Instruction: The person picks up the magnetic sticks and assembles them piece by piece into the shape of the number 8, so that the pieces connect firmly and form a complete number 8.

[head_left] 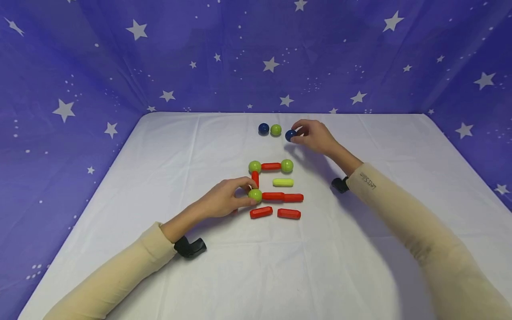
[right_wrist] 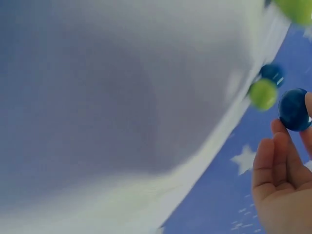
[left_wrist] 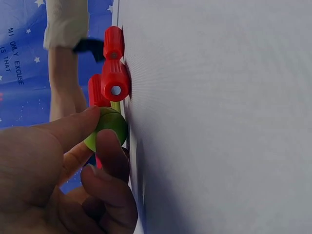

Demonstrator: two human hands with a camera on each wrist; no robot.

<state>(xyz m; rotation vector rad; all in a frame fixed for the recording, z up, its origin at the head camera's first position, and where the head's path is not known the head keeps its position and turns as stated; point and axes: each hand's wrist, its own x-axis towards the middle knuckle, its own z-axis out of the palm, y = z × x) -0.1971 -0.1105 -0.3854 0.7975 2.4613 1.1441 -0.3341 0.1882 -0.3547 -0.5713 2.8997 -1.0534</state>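
Observation:
My left hand (head_left: 226, 198) pinches a green ball (head_left: 255, 195) between thumb and fingers, at the near corner of a joined shape. From this ball a red rod (head_left: 255, 178) runs back to another green ball (head_left: 254, 166). A second red rod (head_left: 273, 196) extends rightward from the held ball, end to end with a further red rod (head_left: 294, 198). Along the far side, a red rod (head_left: 271, 166) links two green balls. My right hand (head_left: 316, 135) pinches a dark blue ball (right_wrist: 294, 109) by its fingertips, near the back of the table.
Left of the right hand sit a blue ball (head_left: 263, 129) and a green ball (head_left: 276, 130). A yellow-green rod (head_left: 283, 182) lies inside the shape. Two loose red rods, one left (head_left: 261, 212) and one right (head_left: 289, 214), lie in front. Starry blue cloth (head_left: 240, 58) surrounds the white table (head_left: 320, 266).

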